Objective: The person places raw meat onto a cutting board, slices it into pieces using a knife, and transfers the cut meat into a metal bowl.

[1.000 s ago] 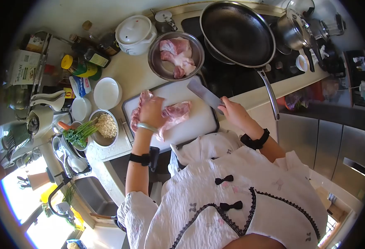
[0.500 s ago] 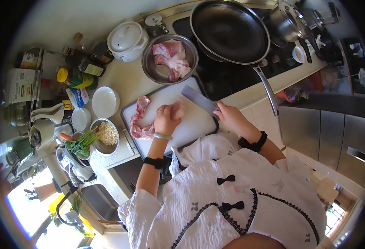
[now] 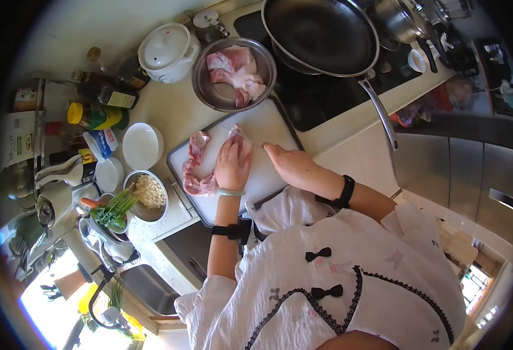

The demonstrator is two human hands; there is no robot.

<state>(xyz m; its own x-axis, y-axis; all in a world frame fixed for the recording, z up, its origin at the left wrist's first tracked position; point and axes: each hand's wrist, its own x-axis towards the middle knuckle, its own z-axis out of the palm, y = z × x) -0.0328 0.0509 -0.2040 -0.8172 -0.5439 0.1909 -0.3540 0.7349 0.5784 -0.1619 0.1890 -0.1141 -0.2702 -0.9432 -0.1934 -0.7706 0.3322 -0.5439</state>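
Raw meat (image 3: pixel 237 130) lies under the left hand's (image 3: pixel 232 168) extended fingers; the right hand's (image 3: pixel 298 169) fingers grip a cleaver (image 3: pixel 253 141). Slick flesh could slide, exposing fingertips to the blade.

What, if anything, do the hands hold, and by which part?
The right hand holds the knife by its handle. The left hand lies over a piece of meat; whether it grips cannot be told.

Pink-and-white meat piece (image 3: pixel 246 150) on pale board (image 3: pixel 275 131); thin knife (image 3: pixel 253 142), near edge-on, at meat
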